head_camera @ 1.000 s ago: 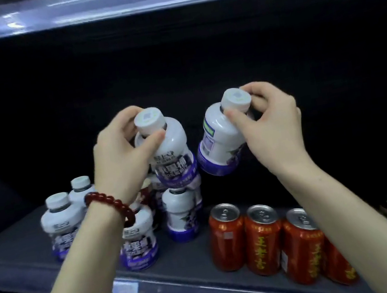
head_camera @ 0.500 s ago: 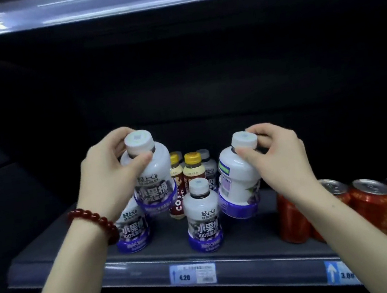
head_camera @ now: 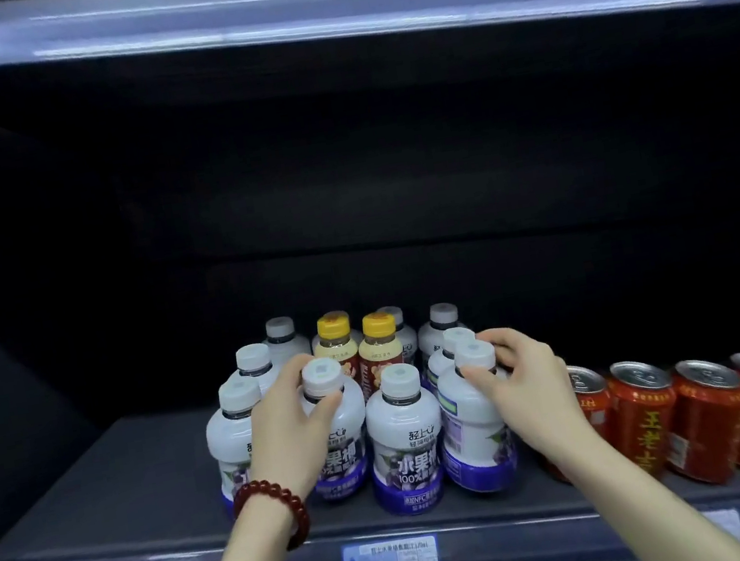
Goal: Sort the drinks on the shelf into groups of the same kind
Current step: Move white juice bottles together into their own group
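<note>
The left hand (head_camera: 292, 430) grips a white bottle (head_camera: 340, 423) by its neck, upright on the shelf (head_camera: 103, 507). The right hand (head_camera: 527, 384) pinches another bottle (head_camera: 474, 428) below its cap, seemingly also set down, beside the red cans (head_camera: 671, 421).

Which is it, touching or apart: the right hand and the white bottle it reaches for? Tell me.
Touching. The head view shows the right hand with thumb and fingers wrapped around the cap and neck of the white bottle, no gap visible.

Glossy white plastic bottles (head_camera: 406, 439) stand on a matt grey shelf (head_camera: 115, 490). Red cans (head_camera: 704, 416) have shiny metal tops.
</note>
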### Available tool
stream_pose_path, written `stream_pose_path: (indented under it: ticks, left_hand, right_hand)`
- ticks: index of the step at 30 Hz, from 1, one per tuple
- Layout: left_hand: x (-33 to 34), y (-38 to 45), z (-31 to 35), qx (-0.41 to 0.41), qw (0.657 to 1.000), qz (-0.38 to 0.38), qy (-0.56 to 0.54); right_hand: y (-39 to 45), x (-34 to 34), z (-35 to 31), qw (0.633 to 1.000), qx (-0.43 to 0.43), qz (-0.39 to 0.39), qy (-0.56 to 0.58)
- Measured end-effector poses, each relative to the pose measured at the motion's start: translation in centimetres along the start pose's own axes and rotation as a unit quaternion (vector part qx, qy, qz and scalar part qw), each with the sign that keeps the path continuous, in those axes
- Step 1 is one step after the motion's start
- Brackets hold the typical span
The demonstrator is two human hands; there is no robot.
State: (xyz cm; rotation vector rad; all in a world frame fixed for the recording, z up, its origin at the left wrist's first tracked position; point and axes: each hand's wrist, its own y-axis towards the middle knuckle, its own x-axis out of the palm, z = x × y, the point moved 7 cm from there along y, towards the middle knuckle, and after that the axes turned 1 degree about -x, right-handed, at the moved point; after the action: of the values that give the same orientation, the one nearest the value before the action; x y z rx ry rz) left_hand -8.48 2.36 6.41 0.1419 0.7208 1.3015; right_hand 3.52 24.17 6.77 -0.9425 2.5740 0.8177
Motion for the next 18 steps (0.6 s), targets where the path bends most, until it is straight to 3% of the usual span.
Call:
stream_pose_path:
  ticks: [9, 18]
  left_hand:
    - [1.0, -0.2, -1.3, -0.011, 0.998, -0.060, -0.002]
    - [1.4, -0.7, -0.8, 0.032, 0.996, -0.028, 0.075]
  right_hand:
    - [-0.3, 0.8, 2.2, 0.994, 0.004, -0.093, 0.049]
    - [-1.2, 0.5, 2.1, 0.998, -0.026, -0.062, 0.007]
